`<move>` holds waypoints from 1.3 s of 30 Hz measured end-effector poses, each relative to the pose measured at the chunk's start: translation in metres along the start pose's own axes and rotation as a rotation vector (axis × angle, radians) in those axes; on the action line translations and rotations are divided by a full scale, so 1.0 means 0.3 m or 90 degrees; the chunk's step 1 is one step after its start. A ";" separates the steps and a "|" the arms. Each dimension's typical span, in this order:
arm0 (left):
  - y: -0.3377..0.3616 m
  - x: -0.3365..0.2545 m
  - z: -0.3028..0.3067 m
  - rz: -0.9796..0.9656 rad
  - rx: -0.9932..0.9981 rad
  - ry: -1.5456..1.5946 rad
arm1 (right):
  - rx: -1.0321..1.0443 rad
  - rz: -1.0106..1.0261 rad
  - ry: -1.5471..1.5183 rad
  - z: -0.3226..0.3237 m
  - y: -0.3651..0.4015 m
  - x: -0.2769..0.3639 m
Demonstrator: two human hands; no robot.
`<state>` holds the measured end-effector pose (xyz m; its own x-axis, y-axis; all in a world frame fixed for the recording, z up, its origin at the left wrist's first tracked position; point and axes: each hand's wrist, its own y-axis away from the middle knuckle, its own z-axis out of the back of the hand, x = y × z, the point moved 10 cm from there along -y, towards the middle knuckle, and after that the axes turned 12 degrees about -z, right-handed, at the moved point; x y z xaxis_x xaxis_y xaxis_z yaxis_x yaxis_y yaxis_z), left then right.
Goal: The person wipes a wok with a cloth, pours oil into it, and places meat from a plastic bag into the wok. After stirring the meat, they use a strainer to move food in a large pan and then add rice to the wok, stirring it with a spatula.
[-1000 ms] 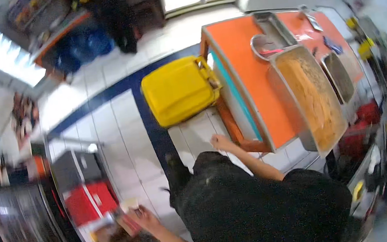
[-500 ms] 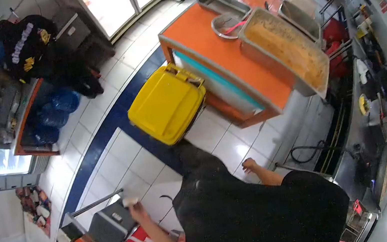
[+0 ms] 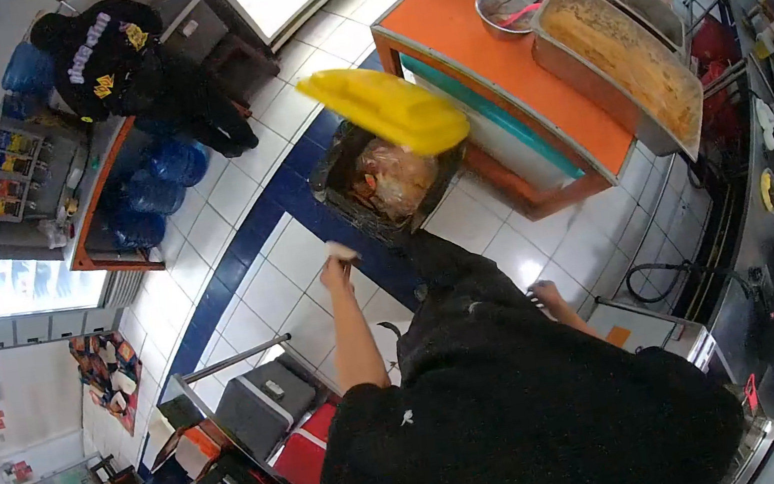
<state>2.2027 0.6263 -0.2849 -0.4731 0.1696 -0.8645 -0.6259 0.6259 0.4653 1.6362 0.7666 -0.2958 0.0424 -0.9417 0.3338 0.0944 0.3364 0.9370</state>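
Note:
My left hand [image 3: 336, 272] is closed on a small pale item [image 3: 341, 251], too blurred to name, held over the floor just short of the bin. A waste bin [image 3: 330, 185] stands ahead of me with its yellow lid [image 3: 387, 112] tilted up and blurred. Inside the bin, clear plastic and some reddish-brown waste [image 3: 387, 176] show. My right hand [image 3: 545, 294] hangs out to the side above the tiles, its fingers loosely bent and nothing visible in them. One dark-trousered leg [image 3: 457, 266] reaches toward the foot of the bin; the foot itself is hidden.
An orange table [image 3: 458, 53] beyond the bin bears a deep metal tray [image 3: 636, 116] of orange food and a bowl [image 3: 498, 14]. Cooking equipment lines the right. At upper left, a person in black [image 3: 142, 68] stands by a counter. Grey box [image 3: 266, 403] lies near my left.
The bin's yellow lid has swung up from shut, exposing the waste inside. My left hand has moved forward and right toward the bin with the pale item. The view has shifted.

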 end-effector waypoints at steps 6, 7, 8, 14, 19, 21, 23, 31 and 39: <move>0.073 -0.095 -0.338 -0.004 0.127 -0.189 | -0.110 -0.128 0.091 0.302 -0.048 -0.286; -0.022 0.036 -0.331 -0.025 0.234 -0.162 | -0.128 -0.158 0.094 0.340 -0.046 -0.299; 0.067 -0.001 -0.368 -0.077 0.338 -0.247 | -0.141 -0.147 0.046 0.357 -0.033 -0.285; 0.408 0.270 -0.246 0.014 0.415 -0.375 | -0.248 -0.035 0.005 0.374 0.027 -0.130; 0.895 0.300 -0.700 0.045 0.605 -0.352 | -0.435 0.111 -0.026 0.614 0.058 0.023; 1.151 0.343 -0.953 0.068 0.767 -0.430 | -0.343 0.115 -0.162 0.714 0.034 0.022; 1.437 0.465 -1.173 0.115 0.930 -0.525 | -0.312 0.133 -0.209 0.855 0.003 0.002; 2.254 1.040 -1.720 0.220 1.335 -0.579 | -0.575 0.207 -0.284 1.656 0.445 0.004; 2.730 1.050 -2.305 0.230 1.403 -0.505 | -0.532 0.306 -0.498 2.162 0.547 0.105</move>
<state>1.1123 0.6660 -0.0448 0.2001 0.2258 -0.9534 0.9791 -0.0099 0.2031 1.0078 0.7867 -0.0647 -0.3293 -0.3766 0.8658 0.8500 0.2811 0.4456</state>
